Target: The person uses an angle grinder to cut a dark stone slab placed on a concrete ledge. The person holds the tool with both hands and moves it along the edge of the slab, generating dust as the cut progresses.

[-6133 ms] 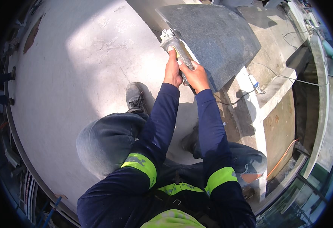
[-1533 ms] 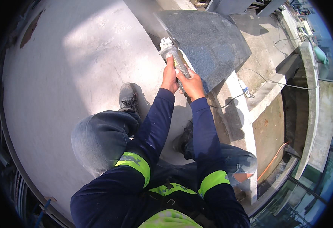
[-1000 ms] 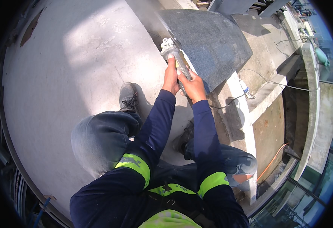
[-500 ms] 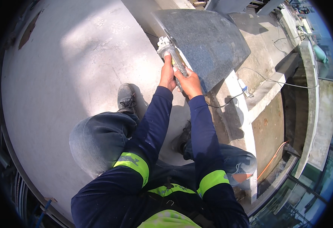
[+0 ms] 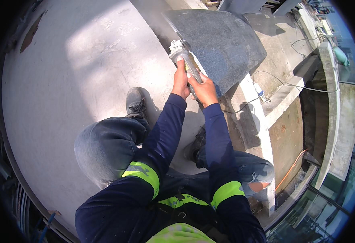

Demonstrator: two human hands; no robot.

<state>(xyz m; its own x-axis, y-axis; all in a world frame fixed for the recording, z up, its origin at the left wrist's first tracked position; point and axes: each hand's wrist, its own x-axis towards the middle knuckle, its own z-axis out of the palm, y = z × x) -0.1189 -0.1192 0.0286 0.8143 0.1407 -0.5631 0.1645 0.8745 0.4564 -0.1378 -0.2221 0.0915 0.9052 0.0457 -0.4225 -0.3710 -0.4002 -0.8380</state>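
Left hand (image 5: 180, 83) and right hand (image 5: 205, 90) are both wrapped around a grinder (image 5: 190, 62). Right beside their grip lies a dark slab (image 5: 230, 46).

Left hand (image 5: 180, 82) and right hand (image 5: 205, 90) grip a dusty grinder (image 5: 188, 60).

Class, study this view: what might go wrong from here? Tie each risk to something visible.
The bare left hand and right hand grip the power tool beside the dark slab; a slip might injure them. The haze, probably dust, might be breathed in. The cord near the right forearm might snag.
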